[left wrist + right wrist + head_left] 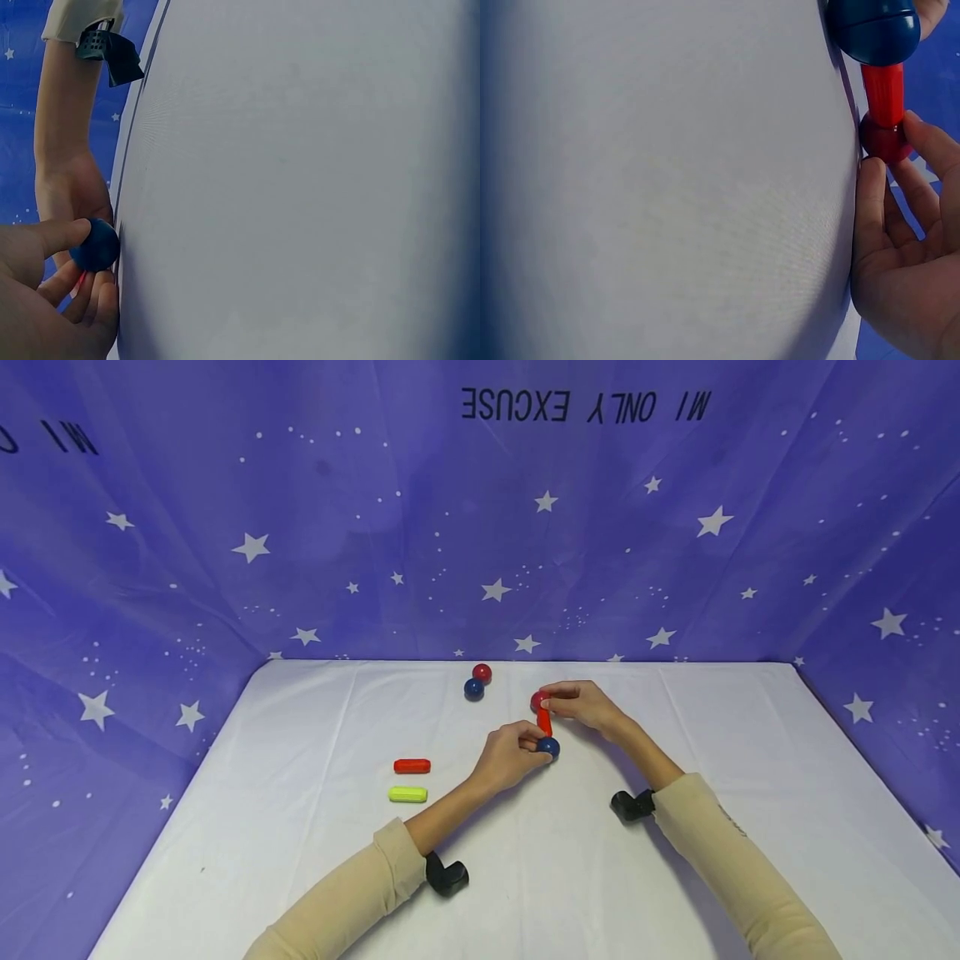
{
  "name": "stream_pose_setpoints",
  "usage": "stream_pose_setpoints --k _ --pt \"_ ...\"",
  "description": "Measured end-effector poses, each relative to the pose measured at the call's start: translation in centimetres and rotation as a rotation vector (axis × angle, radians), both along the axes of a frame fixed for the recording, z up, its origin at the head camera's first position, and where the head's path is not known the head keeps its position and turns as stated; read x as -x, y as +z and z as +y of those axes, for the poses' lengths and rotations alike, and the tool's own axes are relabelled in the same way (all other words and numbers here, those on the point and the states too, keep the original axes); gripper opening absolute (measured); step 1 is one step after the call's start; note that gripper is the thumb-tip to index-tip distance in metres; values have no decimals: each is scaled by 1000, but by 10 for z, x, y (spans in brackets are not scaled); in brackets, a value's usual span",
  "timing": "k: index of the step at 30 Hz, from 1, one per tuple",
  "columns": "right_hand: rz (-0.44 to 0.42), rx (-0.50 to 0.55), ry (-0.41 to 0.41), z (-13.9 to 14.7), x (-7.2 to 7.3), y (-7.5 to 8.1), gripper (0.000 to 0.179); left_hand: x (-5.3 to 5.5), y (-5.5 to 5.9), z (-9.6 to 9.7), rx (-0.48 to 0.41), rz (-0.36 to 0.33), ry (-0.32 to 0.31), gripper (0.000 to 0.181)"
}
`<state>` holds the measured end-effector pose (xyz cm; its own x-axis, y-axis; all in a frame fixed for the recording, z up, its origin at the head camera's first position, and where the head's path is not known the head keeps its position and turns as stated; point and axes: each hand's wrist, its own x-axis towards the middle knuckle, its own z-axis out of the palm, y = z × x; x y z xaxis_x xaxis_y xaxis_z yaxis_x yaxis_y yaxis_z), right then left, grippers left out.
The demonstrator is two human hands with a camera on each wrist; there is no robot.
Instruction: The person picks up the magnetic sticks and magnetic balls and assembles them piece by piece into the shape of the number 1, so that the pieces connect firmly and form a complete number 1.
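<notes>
Between left hand (507, 758), pinching blue ball (550, 747), and right hand (590, 704), pinching red ball (537, 700), red rod (885, 93)

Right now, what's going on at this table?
A person's left hand holds a blue ball and their right hand a red ball, one at each end of a red rod. On the white cloth, a second red rod and a yellow rod lie leftward; a second red ball and second blue ball sit close together near the far edge.

In the left wrist view, the gripping left hand (505, 760) and its blue ball (97, 249) hid most of the red rod (544, 722) beyond; above the gripping right hand (583, 703), the right wrist view's top edge cropped that ball.
</notes>
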<state>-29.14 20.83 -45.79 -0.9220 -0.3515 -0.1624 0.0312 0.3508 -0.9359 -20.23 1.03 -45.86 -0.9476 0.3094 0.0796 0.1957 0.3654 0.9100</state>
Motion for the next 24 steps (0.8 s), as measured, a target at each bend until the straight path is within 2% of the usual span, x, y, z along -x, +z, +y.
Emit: stream_pose_setpoints --k 6,10,16,19,24 --pt "4 -2 4 -1 -1 0 46 1 0 1 10 -9 9 26" --pt "8 -35 -26 -1 -3 2 54 1 1 1 8 -16 10 25" --pt "47 -107 -70 1 -16 6 62 1 0 1 -11 -25 8 24" --pt "52 -96 -90 2 -26 7 58 0 0 1 -20 -28 7 24" --pt "46 -61 -90 3 -45 10 40 1 1 1 -28 -22 8 23"
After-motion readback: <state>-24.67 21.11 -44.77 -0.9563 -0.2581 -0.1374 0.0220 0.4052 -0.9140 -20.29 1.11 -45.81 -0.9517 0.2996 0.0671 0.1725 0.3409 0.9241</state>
